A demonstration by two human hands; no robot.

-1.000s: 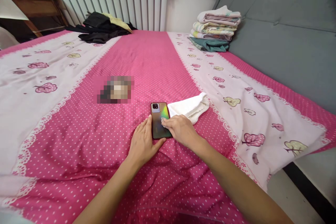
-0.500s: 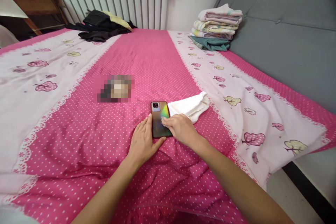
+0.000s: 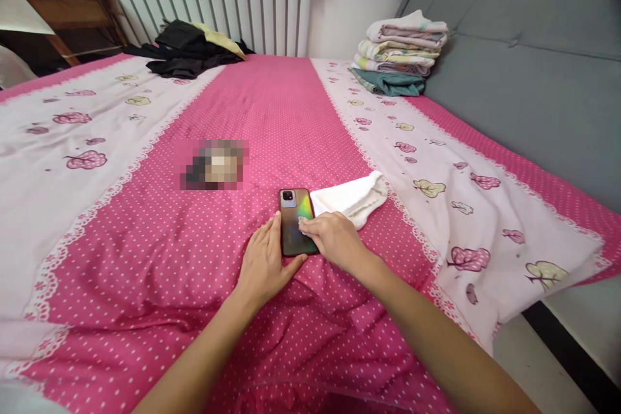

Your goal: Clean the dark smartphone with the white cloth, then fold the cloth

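A phone [image 3: 292,228] lies back side up on the pink bedsheet, its camera corner at the upper left and a rainbow sheen on its back. Along its left and lower edges rests my left hand [image 3: 263,262], open, with the fingers flat and the thumb spread. My right hand [image 3: 334,238] is closed in a pinch over the right part of the phone. Between its fingertips is a small whitish wad [image 3: 301,222], like a bit of wet tissue, pressed on the phone's back. A white cloth [image 3: 352,196] lies beside the phone, partly behind my right hand.
A pixelated item [image 3: 216,165] lies on the sheet to the left. Dark clothes [image 3: 182,48] are heaped at the far edge, before a white radiator [image 3: 233,0]. A folded stack of fabric [image 3: 398,55] stands against the grey headboard [image 3: 524,71].
Almost nothing differs. Both hands, the phone and the whitish wad keep their places; the whole view has shifted very slightly.
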